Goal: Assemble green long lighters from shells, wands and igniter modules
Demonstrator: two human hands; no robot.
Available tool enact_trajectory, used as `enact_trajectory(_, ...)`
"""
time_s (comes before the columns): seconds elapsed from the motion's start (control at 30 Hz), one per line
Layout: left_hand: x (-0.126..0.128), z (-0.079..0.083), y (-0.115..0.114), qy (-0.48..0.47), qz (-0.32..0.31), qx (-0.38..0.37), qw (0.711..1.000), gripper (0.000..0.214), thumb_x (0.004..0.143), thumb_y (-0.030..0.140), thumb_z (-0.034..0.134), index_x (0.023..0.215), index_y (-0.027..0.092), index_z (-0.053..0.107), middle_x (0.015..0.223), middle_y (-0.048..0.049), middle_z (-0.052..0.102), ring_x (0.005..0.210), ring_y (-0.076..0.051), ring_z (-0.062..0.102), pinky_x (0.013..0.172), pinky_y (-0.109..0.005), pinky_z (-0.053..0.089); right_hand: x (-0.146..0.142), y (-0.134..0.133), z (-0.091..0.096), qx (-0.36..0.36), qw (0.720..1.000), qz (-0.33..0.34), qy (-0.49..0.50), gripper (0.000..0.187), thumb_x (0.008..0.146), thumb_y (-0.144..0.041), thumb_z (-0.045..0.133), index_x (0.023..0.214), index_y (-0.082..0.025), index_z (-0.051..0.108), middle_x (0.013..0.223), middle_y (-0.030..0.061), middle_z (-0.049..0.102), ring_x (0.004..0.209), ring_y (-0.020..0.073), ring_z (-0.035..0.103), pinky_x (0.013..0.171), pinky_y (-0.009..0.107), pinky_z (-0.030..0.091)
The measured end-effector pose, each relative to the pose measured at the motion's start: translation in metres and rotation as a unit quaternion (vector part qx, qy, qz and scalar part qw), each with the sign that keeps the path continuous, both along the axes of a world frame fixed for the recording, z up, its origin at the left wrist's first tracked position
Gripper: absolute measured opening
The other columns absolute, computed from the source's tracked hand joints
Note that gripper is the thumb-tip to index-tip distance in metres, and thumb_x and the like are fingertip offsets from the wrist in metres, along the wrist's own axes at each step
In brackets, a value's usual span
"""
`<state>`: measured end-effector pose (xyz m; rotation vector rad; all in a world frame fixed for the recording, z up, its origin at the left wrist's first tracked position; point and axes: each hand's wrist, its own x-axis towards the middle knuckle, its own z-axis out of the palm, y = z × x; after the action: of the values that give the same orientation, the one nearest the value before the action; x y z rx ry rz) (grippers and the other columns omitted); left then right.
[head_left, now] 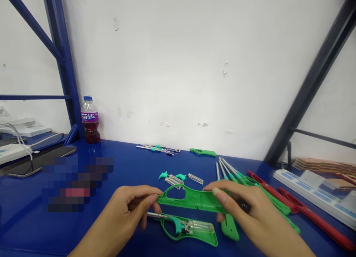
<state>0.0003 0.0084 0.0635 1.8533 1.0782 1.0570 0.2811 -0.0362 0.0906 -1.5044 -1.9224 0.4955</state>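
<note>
The left hand (130,207) and the right hand (247,208) are holding a green plastic shell (191,198) between them, just above the blue tabletop (116,164). The left hand is pinching the shell's looped end with thumb and fingertips, while the right hand is closing its fingers over the opposite end, so the shell is spanning the gap between both hands, roughly level.

Directly below it, nearer the person, a second green half with a teal trigger and clear insert (189,227) is lying flat on the tabletop, its metal rod pointing toward the left hand. A short green piece (230,227) is resting just under the right hand.

Beyond the hands, loose teal triggers with clear parts (178,178) are lying near the shell. To the right, a bundle of metal rods with green handles (236,173) is fanning out beside red handles (294,208). A purple-labelled drink bottle (89,119) is standing upright at the wall, well apart on the left.
</note>
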Motion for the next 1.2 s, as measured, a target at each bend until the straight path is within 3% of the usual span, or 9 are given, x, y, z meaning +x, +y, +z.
enact_trajectory(0.07,-0.001,0.001,0.000,-0.001,0.005,0.009,1.000,0.035,0.096,0.044,0.061,0.095,0.021,0.087,0.070,-0.0039,0.079,0.045,-0.014,0.061,0.049,-0.022,0.054,0.001,0.002,-0.001,0.017,0.999,-0.022,0.042,0.062,0.104,-0.071,0.043,0.111,-0.026,0.085,0.086,0.0042,0.083,0.067,0.0228,0.076,0.054,0.028,0.054)
enact_trajectory(0.23,-0.001,-0.001,-0.002,-0.007,0.024,0.035,0.999,0.032,0.096,0.043,0.062,0.098,0.023,0.088,0.072,-0.0032,0.080,0.046,-0.014,0.062,0.049,-0.023,0.056,0.006,0.004,-0.006,-0.009,0.995,-0.082,0.058,0.072,0.102,-0.076,0.042,0.106,-0.021,0.087,0.051,0.0004,0.064,0.052,0.0221,0.066,0.048,0.029,0.047)
enact_trajectory(0.4,0.000,-0.004,-0.004,-0.019,0.028,0.069,0.997,0.030,0.097,0.039,0.062,0.100,0.025,0.088,0.074,-0.0034,0.082,0.050,-0.016,0.066,0.053,-0.024,0.060,0.002,0.002,-0.003,-0.039,0.999,-0.020,0.016,0.063,0.103,-0.073,0.042,0.103,-0.029,0.086,0.088,0.0029,0.081,0.076,0.0243,0.075,0.066,0.029,0.056)
enact_trajectory(0.57,0.002,-0.007,-0.003,-0.014,0.034,0.082,0.996,0.028,0.097,0.036,0.062,0.100,0.027,0.088,0.069,-0.0013,0.080,0.052,-0.017,0.068,0.054,-0.024,0.060,-0.004,0.001,-0.003,-0.092,0.995,0.049,-0.002,0.056,0.107,-0.066,0.043,0.082,-0.026,0.073,0.074,-0.0018,0.076,0.074,0.0203,0.069,0.070,0.027,0.049)
enact_trajectory(0.73,0.001,-0.011,-0.002,0.008,0.038,0.077,0.996,0.028,0.097,0.038,0.062,0.103,0.027,0.088,0.060,0.0009,0.074,0.056,-0.019,0.072,0.055,-0.022,0.058,-0.003,0.001,-0.005,-0.118,0.991,0.061,-0.003,0.060,0.109,-0.064,0.044,0.070,-0.023,0.065,0.072,-0.0029,0.070,0.068,0.0165,0.058,0.068,0.027,0.040)
enact_trajectory(0.87,0.001,-0.013,-0.003,0.030,0.034,0.047,0.998,0.027,0.098,0.042,0.066,0.104,0.027,0.087,0.073,0.0005,0.080,0.056,-0.016,0.069,0.055,-0.020,0.055,-0.004,0.000,-0.001,-0.133,0.989,0.071,0.003,0.063,0.109,-0.063,0.044,0.068,-0.023,0.068,0.066,-0.0037,0.068,0.061,0.0152,0.051,0.062,0.028,0.037)
enact_trajectory(1.03,0.002,-0.011,-0.005,0.022,0.044,0.051,0.997,0.026,0.096,0.045,0.070,0.100,0.026,0.087,0.067,0.0007,0.077,0.053,-0.016,0.067,0.052,-0.020,0.054,-0.004,-0.001,0.007,-0.137,0.988,0.061,0.025,0.069,0.106,-0.073,0.040,0.070,-0.024,0.073,0.067,-0.0016,0.075,0.063,0.0180,0.060,0.065,0.028,0.047)
enact_trajectory(1.2,0.003,-0.014,-0.001,0.019,0.040,0.058,0.997,0.028,0.095,0.048,0.070,0.099,0.027,0.087,0.067,0.0000,0.077,0.051,-0.016,0.066,0.051,-0.020,0.054,-0.002,0.001,0.012,-0.230,0.971,0.045,0.055,0.075,0.102,-0.081,0.034,0.085,-0.023,0.078,0.071,0.0020,0.081,0.058,0.0168,0.054,0.059,0.028,0.042)
